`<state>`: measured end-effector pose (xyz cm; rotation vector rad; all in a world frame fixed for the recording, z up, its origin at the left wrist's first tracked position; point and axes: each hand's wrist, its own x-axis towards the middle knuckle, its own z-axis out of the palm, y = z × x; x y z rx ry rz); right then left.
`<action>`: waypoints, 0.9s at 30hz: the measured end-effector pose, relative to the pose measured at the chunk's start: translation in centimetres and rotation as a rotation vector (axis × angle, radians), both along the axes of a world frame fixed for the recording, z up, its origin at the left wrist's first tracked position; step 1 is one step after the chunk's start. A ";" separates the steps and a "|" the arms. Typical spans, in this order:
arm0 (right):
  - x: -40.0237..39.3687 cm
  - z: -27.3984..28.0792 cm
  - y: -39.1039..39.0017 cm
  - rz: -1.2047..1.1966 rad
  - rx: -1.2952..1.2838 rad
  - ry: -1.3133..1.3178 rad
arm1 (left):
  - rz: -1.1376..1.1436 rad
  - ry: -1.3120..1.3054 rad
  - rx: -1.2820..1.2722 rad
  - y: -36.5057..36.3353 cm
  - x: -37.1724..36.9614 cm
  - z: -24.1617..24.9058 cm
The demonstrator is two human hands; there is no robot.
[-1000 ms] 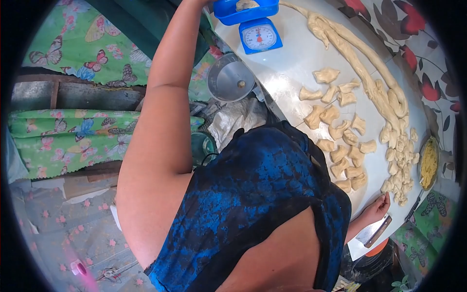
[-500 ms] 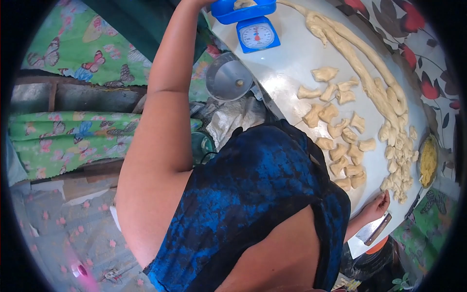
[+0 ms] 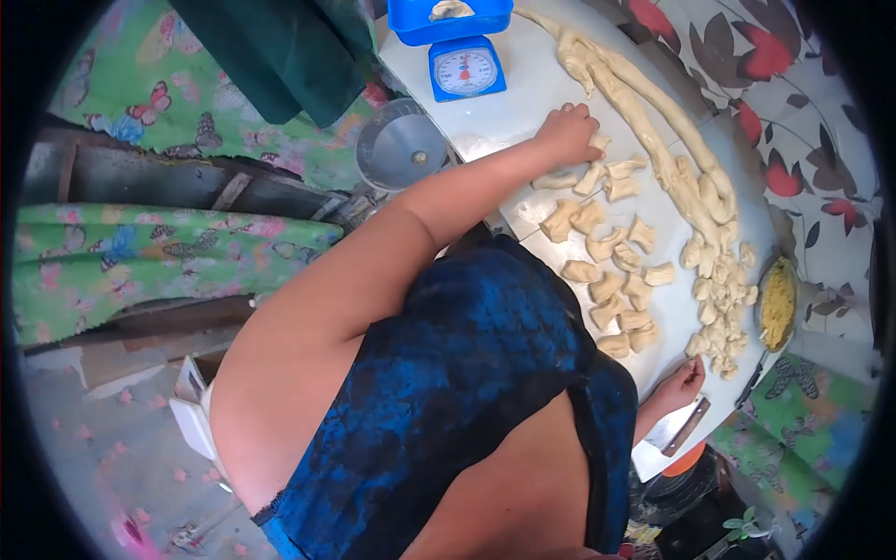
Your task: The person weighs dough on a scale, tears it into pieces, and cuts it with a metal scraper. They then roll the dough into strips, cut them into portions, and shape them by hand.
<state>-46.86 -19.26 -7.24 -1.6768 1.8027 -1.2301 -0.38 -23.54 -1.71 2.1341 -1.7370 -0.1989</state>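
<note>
My left hand (image 3: 567,136) reaches across the near side of the table, fingers curled over a piece of dough (image 3: 600,142) that shows only at its edge. Below it, several cut dough pieces (image 3: 605,245) lie spread out in rows. My right hand (image 3: 683,381) rests low on the table with its fingers drawn together, beside a heap of smaller dough lumps (image 3: 723,313). Whether anything is between those fingers is hidden. A knife (image 3: 689,425) lies just below the right hand. A blue dial scale (image 3: 467,70) stands at the top, with a dough piece (image 3: 452,9) in its pan.
Long dough ropes (image 3: 644,117) run along the far side of the white table (image 3: 523,112). An oval dish of yellow stuff (image 3: 777,303) sits at the right edge. A metal bowl (image 3: 401,149) is left of the table, near a dark green cloth (image 3: 280,65).
My left hand has come down from the scale pan to a dough piece on the table. The right hand stays by the small lumps. The whole view has shifted slightly.
</note>
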 end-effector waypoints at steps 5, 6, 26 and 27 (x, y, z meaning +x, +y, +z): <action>1.3 1.8 -0.1 0.029 -0.092 -0.044 | 0.037 0.139 -0.141 0.5 0.1 -1.0; 1.7 2.1 -0.3 0.028 -0.173 -0.037 | 0.063 0.136 -0.153 0.9 0.3 -0.6; 23.4 13.7 2.2 1.645 -0.091 -0.120 | 0.042 1.795 -0.002 20.9 -10.5 5.4; 23.3 13.6 2.4 1.633 -0.027 -0.112 | 0.079 1.822 -0.031 21.3 -10.6 5.5</action>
